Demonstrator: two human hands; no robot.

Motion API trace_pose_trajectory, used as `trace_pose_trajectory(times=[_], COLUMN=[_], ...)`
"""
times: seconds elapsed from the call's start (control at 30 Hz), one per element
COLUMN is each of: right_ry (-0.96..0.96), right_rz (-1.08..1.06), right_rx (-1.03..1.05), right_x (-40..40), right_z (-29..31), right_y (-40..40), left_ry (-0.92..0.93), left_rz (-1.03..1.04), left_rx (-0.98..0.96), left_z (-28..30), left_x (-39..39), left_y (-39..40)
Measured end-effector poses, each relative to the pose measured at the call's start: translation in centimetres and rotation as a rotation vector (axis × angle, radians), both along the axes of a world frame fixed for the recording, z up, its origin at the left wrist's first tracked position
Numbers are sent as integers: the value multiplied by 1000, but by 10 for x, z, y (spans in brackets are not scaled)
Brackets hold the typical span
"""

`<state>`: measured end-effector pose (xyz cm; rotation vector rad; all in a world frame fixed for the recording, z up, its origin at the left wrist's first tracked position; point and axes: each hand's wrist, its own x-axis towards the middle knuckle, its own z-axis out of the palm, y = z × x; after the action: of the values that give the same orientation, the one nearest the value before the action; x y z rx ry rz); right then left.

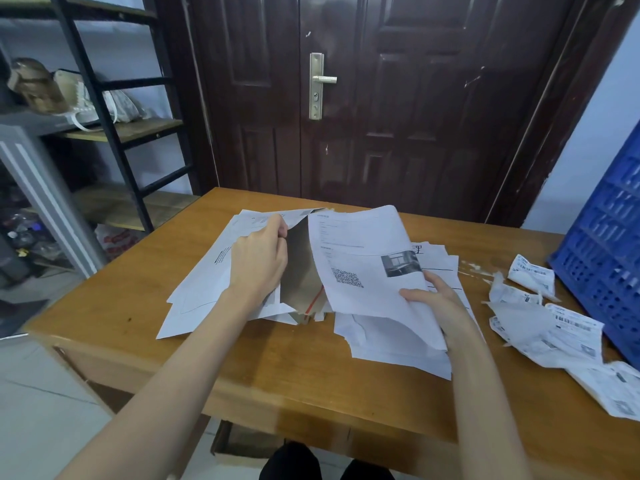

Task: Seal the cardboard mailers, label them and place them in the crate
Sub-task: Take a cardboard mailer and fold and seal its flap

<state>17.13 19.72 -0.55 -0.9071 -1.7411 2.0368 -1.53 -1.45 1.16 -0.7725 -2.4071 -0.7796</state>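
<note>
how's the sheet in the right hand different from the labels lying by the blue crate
The printed sheet is large, mostly smooth and lifted off the table in the right hand; the shipping labels are smaller, crumpled and torn, lying loose on the wooden table beside the blue crate. The sheet shows a photo and a QR code; the labels show barcodes. Both are white printed paper.

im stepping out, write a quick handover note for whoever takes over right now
Left hand holds the open cardboard mailer by its mouth. Right hand grips the printed sheet beside that opening. Loose labels lie on the table near the blue crate at right. Nothing visibly sealed or labelled. Left: seal, label, put in crate.
</note>
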Motion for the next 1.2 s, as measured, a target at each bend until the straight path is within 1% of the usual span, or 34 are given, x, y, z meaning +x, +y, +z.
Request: trace_pose_trajectory(times=[0.17, 0.33, 0.47, 0.67, 0.8, 0.93, 1.07, 1.2], right_ry=[-8, -20, -6, 20, 43, 13, -9, 3], right_rz=[-10, -42, -73, -102, -108, -117, -120, -97], right_rx=[32, 86, 136, 336, 380, 415, 481, 487], right_x=[-1, -3, -8, -24, -32, -31, -29, -33], right_z=[2, 11, 18, 21, 21, 17, 17, 18], right_y=[-4, -6, -9, -21, -32, -37, -39, -44], left_ry=[-13, 12, 8, 26, 57, 83, 69, 70], left_rz=[1, -1, -8, -42, -61, -64, -69, -79], left_rx=[-49, -129, -150, -144, -128, -107, -85, -67], left_z=[0, -6, -9, -7, -7, -9, -8, -8], left_x=[0, -2, 1, 5, 7, 6, 6, 10], left_y=[3, 7, 8, 8, 8, 8, 7, 10])
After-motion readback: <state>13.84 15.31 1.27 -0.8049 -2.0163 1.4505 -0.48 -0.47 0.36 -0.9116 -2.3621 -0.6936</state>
